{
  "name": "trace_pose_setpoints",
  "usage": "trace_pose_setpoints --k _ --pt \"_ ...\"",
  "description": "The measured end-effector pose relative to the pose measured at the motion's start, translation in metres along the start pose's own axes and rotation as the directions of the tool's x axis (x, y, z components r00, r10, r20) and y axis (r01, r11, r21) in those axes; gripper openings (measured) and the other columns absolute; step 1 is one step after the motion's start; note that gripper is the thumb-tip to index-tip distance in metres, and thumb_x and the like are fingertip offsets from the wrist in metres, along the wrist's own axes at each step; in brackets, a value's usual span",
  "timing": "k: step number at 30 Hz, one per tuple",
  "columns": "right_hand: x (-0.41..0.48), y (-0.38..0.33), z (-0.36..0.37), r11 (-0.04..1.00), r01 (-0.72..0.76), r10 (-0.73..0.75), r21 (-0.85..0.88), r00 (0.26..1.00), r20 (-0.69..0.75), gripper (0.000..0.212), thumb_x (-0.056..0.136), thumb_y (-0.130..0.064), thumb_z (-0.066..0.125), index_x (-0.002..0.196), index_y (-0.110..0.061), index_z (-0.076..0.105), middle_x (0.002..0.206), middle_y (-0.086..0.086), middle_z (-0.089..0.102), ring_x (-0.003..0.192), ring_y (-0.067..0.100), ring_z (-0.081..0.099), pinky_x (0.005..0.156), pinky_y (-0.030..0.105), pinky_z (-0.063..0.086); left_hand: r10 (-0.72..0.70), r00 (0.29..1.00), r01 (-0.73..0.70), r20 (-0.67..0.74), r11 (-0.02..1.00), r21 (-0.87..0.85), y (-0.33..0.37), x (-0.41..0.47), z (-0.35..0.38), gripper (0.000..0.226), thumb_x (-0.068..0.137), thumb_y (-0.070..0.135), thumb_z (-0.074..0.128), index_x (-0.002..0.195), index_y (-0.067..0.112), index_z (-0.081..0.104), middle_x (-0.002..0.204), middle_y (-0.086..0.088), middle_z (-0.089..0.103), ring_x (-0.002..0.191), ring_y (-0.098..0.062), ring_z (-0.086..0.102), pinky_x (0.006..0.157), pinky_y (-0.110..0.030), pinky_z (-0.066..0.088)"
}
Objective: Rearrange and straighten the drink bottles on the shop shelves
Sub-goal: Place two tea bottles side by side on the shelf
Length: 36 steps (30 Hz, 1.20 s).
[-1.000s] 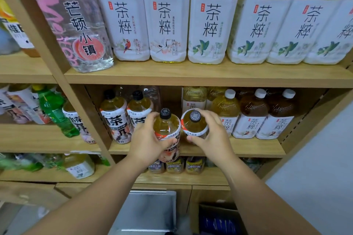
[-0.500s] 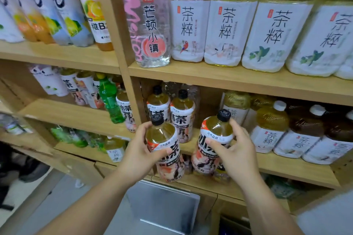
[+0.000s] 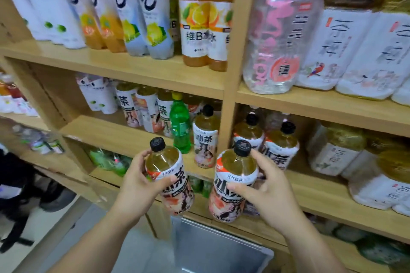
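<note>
Wooden shop shelving (image 3: 124,66) fills the view, split by an upright post (image 3: 239,29) into a left and a right bay. On the left bay's upper board stand white-labelled fruit drinks and, beside the post, orange vitamin drink bottles (image 3: 195,26). On the board below, a green bottle (image 3: 180,126) stands just beside a shelved black-capped tea bottle (image 3: 205,137) that is next to the post.

The left forearm rises from the bottom edge, angled up and to the right. The left hand (image 3: 137,186) grips the left tea bottle (image 3: 170,175) by its side. The thumb lies across the front of the label and the fingers curl round behind its shoulder. This bottle is held in the air in front of the left bay's middle board, with its black cap leaning left.

Close beside it, without touching, the right tea bottle (image 3: 233,182) is held off the shelf in front of the post, its cap leaning slightly right. The right hand (image 3: 268,193) grips it from the right. The thumb crosses the label, the forefinger reaches up near the cap, and the other fingers curl round the far side. The right forearm runs down to the lower right corner.

Behind that hand, two more black-capped tea bottles (image 3: 281,142) stand in the right bay. Above them are a clear bottle with pink lettering (image 3: 281,35) and large white-labelled tea bottles (image 3: 328,46). A grey metal tray (image 3: 221,250) lies below the hands.
</note>
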State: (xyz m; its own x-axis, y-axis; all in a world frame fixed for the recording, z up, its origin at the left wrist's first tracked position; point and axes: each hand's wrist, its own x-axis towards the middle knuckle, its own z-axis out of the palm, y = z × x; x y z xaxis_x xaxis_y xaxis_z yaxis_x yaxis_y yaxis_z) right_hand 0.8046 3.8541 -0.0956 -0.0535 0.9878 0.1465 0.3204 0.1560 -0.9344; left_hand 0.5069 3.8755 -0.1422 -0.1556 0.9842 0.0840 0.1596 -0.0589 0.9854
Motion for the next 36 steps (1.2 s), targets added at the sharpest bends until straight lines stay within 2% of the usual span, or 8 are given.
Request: trace_pose_setpoints --k 8,13,16,20,24,28,32,36 --pt "0.057 -0.044 0.128 0.998 -0.034 0.03 -0.06 0.997 -0.068 0.096 0.067 -0.049 0.091 0.152 -0.035 0.047 0.151 -0.016 0.05 0.139 0.008 0.05 0.112 0.046 0.047 0.089 0.983 -0.09 0.161 0.996 0.002 -0.014 0.089 -0.106 0.08 0.069 0.008 0.093 0.122 0.054 0.055 0.119 0.021 0.071 0.106 -0.002 0.071 0.078 -0.015 0.057" --pt "0.094 -0.063 0.182 0.994 -0.094 0.086 -0.061 0.988 -0.124 0.094 0.074 -0.043 0.089 0.154 -0.038 0.04 0.155 -0.013 0.046 0.143 0.014 0.045 0.112 0.051 0.046 0.119 0.956 -0.127 0.267 0.992 0.012 -0.008 0.147 -0.146 0.081 0.07 0.011 0.093 0.123 0.057 0.053 0.124 0.021 0.068 0.113 -0.002 0.067 0.087 -0.024 0.058" --pt "0.115 -0.069 0.203 0.988 -0.091 0.071 -0.123 0.985 -0.158 0.093 0.079 -0.039 0.087 0.157 -0.035 0.036 0.158 -0.014 0.041 0.146 0.01 0.039 0.118 0.047 0.04 0.116 0.948 -0.125 0.296 0.992 0.012 -0.006 0.176 -0.156 0.082 0.059 0.029 0.094 0.121 0.063 0.051 0.123 0.021 0.068 0.111 -0.002 0.068 0.089 -0.032 0.057" --pt "0.141 -0.071 0.229 0.979 -0.116 0.087 -0.169 0.982 -0.17 0.094 0.083 -0.035 0.085 0.159 -0.034 0.03 0.155 -0.021 0.033 0.144 0.001 0.029 0.122 0.043 0.034 0.105 0.929 -0.138 0.356 0.988 0.067 -0.013 0.208 -0.161 0.086 0.065 0.026 0.095 0.117 0.072 0.045 0.12 0.031 0.065 0.106 0.003 0.069 0.076 -0.018 0.059" --pt "0.159 -0.058 0.249 0.949 -0.187 0.152 -0.252 0.977 -0.153 0.094 0.086 -0.039 0.081 0.161 -0.033 0.024 0.166 -0.01 0.028 0.149 0.006 0.026 0.122 0.038 0.029 0.043 0.91 -0.088 0.413 0.992 0.089 -0.033 0.225 -0.162 0.085 0.076 0.016 0.09 0.137 0.049 0.042 0.121 0.021 0.068 0.108 -0.003 0.07 0.083 -0.027 0.061" --pt "0.163 -0.045 0.255 0.929 -0.232 0.195 -0.288 0.969 -0.151 0.09 0.09 -0.041 0.076 0.161 -0.035 0.022 0.165 -0.009 0.033 0.147 0.014 0.039 0.119 0.044 0.04 0.047 0.897 -0.1 0.44 0.99 0.097 -0.04 0.23 -0.167 0.086 0.079 0.018 0.088 0.121 0.077 0.04 0.118 0.036 0.065 0.107 0.004 0.069 0.081 -0.021 0.06" --pt "0.153 -0.033 0.267 0.933 -0.284 0.219 -0.219 0.935 -0.278 0.092 0.085 -0.04 0.081 0.157 -0.042 0.024 0.137 -0.029 0.055 0.124 -0.005 0.058 0.104 0.029 0.054 0.06 0.937 -0.092 0.344 0.993 0.079 -0.057 0.217 -0.164 0.091 0.076 0.019 0.091 0.145 0.05 0.041 0.126 0.033 0.064 0.119 0.01 0.059 0.092 -0.017 0.052" --pt "0.136 -0.009 0.296 0.929 -0.323 0.234 -0.18 0.891 -0.389 0.089 0.071 -0.04 0.092 0.147 -0.035 0.046 0.104 -0.056 0.053 0.106 -0.032 0.049 0.09 0.005 0.047 0.017 0.976 -0.045 0.217 0.991 0.125 -0.082 0.2 -0.156 0.081 0.071 0.025 0.093 0.138 0.043 0.051 0.116 0.037 0.065 0.109 0.017 0.059 0.086 -0.017 0.051"
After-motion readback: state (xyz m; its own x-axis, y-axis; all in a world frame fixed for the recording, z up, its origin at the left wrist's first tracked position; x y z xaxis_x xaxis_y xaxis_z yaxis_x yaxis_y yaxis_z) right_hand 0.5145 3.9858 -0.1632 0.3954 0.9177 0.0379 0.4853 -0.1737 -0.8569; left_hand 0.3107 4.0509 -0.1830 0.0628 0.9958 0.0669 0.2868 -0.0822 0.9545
